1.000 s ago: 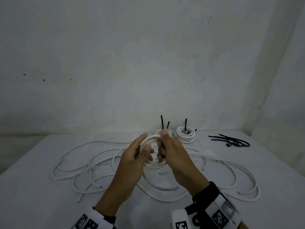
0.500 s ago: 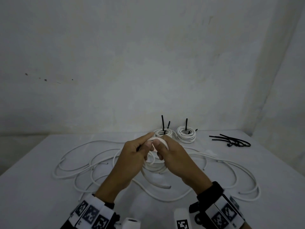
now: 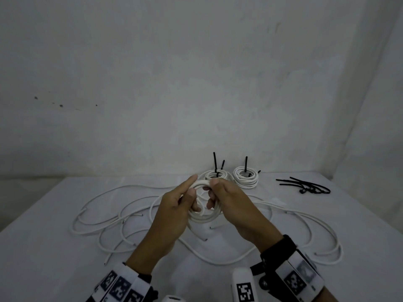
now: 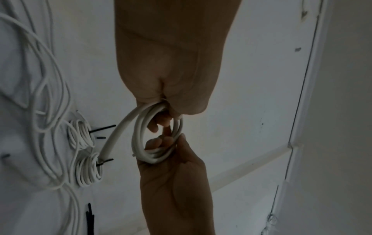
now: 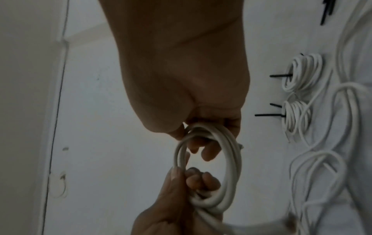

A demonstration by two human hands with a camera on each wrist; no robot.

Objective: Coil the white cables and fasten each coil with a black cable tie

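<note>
I hold a small coil of white cable [image 3: 205, 217] above the table with both hands. My left hand [image 3: 192, 188] grips its left side, thumb on top and fingers curled through the ring. My right hand [image 3: 212, 191] pinches the far right side of the coil. In the left wrist view the coil [image 4: 138, 139] hangs between my left hand [image 4: 165, 114] and right hand [image 4: 171, 143], and a short free end [image 4: 114, 138] sticks out. The right wrist view shows the coil [image 5: 229, 159] held by the right hand [image 5: 203, 138] above and the left hand [image 5: 187, 178] below.
Two coils fastened with black ties [image 3: 214, 175] [image 3: 246, 179] stand by the back wall. A bundle of loose black cable ties [image 3: 305, 186] lies at the back right. Loose white cables sprawl over the table to the left [image 3: 104, 216] and right [image 3: 309, 223].
The long tail that trailed on the table has been wound up into the coil. Both hands have shifted their hold round the ring and sit slightly lower.
</note>
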